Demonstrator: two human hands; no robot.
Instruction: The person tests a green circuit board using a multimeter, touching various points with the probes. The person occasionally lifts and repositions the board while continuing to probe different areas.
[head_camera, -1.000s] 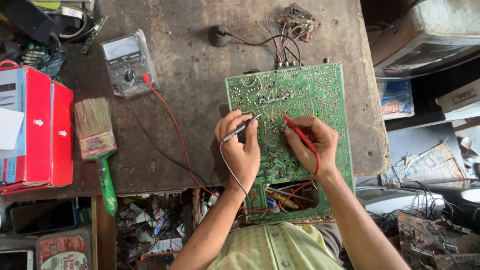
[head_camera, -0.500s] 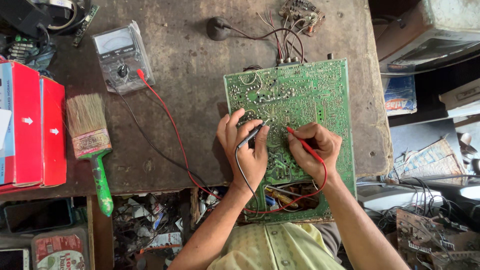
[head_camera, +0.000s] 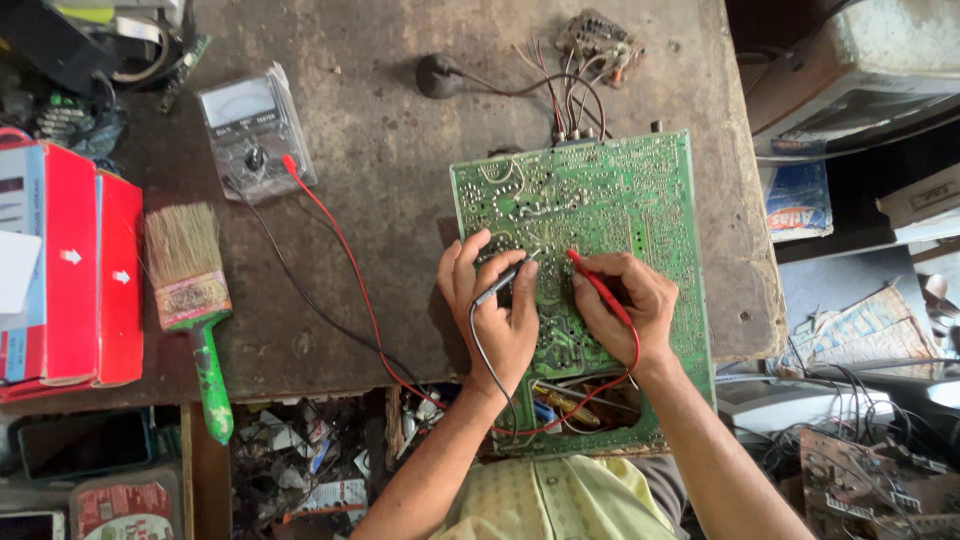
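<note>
The left hand (head_camera: 497, 318) pinches the black probe (head_camera: 503, 280) between thumb and fingers, closed snugly on it, its tip resting on the solder side of the green circuit board (head_camera: 600, 200). The right hand (head_camera: 625, 310) grips the red probe (head_camera: 597, 282) the same way, fingers curled tight around the shaft, its tip touching the board just beside the black one, near the board's middle. The board lies flat on the worn counter (head_camera: 400, 150), its near edge overhanging toward the person. Red and black leads run from the probes back across the counter to the analog meter (head_camera: 255, 130) at the upper left, well apart from the board. A paintbrush with a green handle (head_camera: 195, 300) lies beside red boxes (head_camera: 70, 270) on the left. This looks like the middle of probing solder points; the next move likely calls for steady tips, avoiding bridging neighbouring joints, and a glance at the meter.
</note>
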